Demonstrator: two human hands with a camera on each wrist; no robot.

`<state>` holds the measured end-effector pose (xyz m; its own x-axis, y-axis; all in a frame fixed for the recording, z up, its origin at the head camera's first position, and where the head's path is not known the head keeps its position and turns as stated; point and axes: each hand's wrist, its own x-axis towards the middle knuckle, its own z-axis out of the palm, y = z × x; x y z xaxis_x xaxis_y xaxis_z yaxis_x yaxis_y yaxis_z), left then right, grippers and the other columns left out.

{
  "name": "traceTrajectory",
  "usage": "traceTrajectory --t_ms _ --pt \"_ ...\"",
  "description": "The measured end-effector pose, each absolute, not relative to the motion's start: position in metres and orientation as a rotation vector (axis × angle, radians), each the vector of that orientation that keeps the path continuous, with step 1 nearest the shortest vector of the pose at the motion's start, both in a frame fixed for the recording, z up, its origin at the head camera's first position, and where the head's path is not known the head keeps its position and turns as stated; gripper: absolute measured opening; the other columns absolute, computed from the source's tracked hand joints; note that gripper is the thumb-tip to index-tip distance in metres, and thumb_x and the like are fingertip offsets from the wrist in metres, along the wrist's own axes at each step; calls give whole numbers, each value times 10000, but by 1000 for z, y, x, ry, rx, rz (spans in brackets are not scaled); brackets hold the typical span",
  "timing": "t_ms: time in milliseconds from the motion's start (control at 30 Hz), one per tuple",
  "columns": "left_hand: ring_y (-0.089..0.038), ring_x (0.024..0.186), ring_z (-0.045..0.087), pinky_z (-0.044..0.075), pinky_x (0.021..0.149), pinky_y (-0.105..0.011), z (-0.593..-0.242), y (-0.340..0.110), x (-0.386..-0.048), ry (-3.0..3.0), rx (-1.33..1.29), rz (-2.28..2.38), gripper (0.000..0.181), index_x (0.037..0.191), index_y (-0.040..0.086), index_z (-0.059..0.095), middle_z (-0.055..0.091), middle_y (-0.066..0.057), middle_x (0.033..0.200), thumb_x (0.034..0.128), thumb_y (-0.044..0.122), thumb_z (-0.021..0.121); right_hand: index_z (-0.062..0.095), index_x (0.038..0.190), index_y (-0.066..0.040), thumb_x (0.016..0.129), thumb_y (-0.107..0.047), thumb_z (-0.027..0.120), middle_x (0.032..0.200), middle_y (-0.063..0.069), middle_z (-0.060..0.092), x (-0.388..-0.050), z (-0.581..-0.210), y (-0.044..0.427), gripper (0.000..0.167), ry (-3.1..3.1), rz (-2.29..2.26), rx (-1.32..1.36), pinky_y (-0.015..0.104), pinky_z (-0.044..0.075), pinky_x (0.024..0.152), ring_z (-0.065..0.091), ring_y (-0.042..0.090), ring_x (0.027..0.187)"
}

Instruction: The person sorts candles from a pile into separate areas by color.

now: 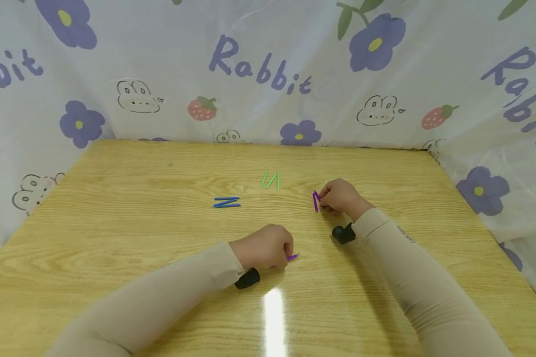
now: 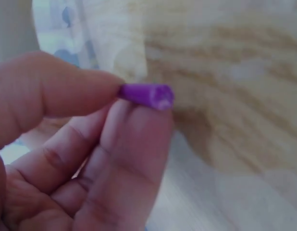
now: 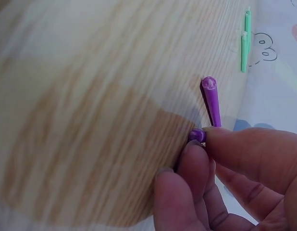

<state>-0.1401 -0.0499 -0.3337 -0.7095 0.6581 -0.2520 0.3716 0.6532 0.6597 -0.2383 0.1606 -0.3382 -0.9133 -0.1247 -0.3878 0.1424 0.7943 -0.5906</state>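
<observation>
My left hand point(image 1: 265, 246) pinches a short, thin purple stick point(image 2: 139, 94) between thumb and finger, low over the near middle of the table; its pale end sticks out past the fingertips. Farther right and back, my right hand point(image 1: 339, 195) pinches a second purple stick point(image 3: 197, 135) close to the tabletop, mostly covered by the fingers. Beside it a third purple stick point(image 1: 314, 202) lies on the wood, and the two slant together at their far ends in the head view. I cannot tell what the sticks are made of.
Three blue sticks point(image 1: 225, 199) lie in a zigzag left of centre on the wooden table point(image 1: 129, 218). Behind them to the right are three green sticks point(image 1: 279, 181), side by side. A printed cloth point(image 1: 259, 109) hangs along the back and sides.
</observation>
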Motion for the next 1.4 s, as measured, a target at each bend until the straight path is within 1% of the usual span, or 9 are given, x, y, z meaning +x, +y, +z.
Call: traceTrajectory --t_ms 67,167,400,567,700,933,1200,1333,1400 --pt "-84 562 454 382 552 -193 -334 -52 -142 2375 771 863 180 735 47 646 537 25 663 762 -128 612 619 1160 47 925 -54 572 861 117 664 -238 -339 160 260 2570 -891 16 269 538 623 587 133 687" --pt "-85 573 455 396 577 -201 -334 -54 -147 2369 737 920 162 791 33 669 546 13 681 778 -116 608 619 1156 43 926 -56 571 881 117 670 -238 -340 160 255 2571 -891 23 267 538 623 590 132 692" --pt "-95 593 536 443 593 -212 -333 -60 -159 2347 653 1024 157 877 14 693 625 -16 737 785 -93 623 630 1127 44 910 -38 591 787 91 632 -239 -341 160 235 2579 -895 7 253 520 586 567 130 667" --pt "-105 621 545 447 588 -223 -333 -63 -166 2323 597 1101 184 917 -5 696 645 -28 755 784 -89 600 631 1133 40 911 -40 591 787 88 628 -240 -342 160 240 2576 -896 7 251 519 587 566 133 672" --pt "-122 644 566 464 599 -236 -332 -63 -173 2298 519 1190 185 954 -18 690 655 -45 765 799 -68 602 637 1133 28 912 -52 597 801 88 635 -241 -343 161 238 2583 -884 12 251 520 590 573 138 685" --pt "-156 762 593 523 687 -294 -334 -59 -187 2288 391 1317 189 1008 -21 683 647 -68 883 827 -24 629 629 1137 47 904 -42 598 780 87 632 -241 -344 161 251 2583 -897 6 255 519 586 572 134 672" --pt "-187 796 645 543 765 -327 -335 -51 -198 2288 272 1408 190 1063 -15 664 637 -84 924 880 13 620 628 1134 49 898 -33 596 749 79 628 -240 -344 162 252 2581 -920 4 245 501 564 560 125 644" --pt "-216 821 659 548 795 -344 -332 -46 -203 2283 225 1466 219 1098 -26 650 633 -95 942 885 15 622 627 1136 50 898 -29 595 745 77 626 -241 -346 163 253 2576 -925 9 243 496 561 557 124 639" --pt "-222 831 665 552 797 -339 -332 -43 -205 2278 202 1504 214 1091 -34 648 636 -99 943 882 8 625 627 1136 49 898 -27 595 745 75 626 -241 -346 163 251 2575 -925 15 241 496 562 557 123 639"
